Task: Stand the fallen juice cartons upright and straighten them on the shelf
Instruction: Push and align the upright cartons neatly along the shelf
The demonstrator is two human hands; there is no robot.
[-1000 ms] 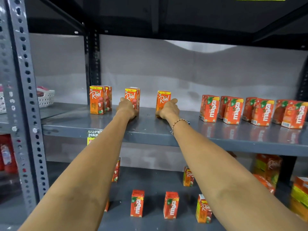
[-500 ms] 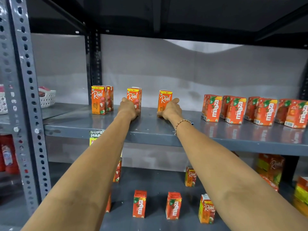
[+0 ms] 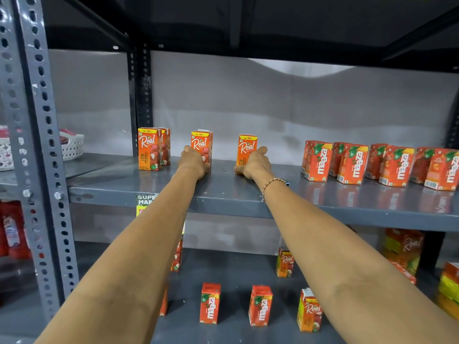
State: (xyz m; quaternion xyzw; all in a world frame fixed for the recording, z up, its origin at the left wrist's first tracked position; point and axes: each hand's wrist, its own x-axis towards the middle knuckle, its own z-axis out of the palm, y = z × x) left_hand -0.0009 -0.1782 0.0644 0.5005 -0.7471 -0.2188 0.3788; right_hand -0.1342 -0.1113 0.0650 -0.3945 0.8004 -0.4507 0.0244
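Observation:
On the grey middle shelf (image 3: 248,197) stand orange Real juice cartons. My left hand (image 3: 195,162) grips the base of the middle Real carton (image 3: 201,145), which is upright. My right hand (image 3: 254,165) holds the lower part of the right Real carton (image 3: 247,147), also upright. A pair of Real cartons (image 3: 150,151) stands upright further left. To the right, several red Maaza cartons (image 3: 355,163) lie on their sides in a row, their lettering running vertically.
A perforated grey upright post (image 3: 37,150) frames the left side. A white basket (image 3: 72,146) sits on the neighbouring shelf. The lower shelf (image 3: 236,266) holds upright Maaza cartons (image 3: 210,302) and Real cartons (image 3: 309,310), with stacked packs (image 3: 402,249) at the right.
Both hands have stayed on the same two Real cartons. The view has shifted slightly; the cartons look barely moved.

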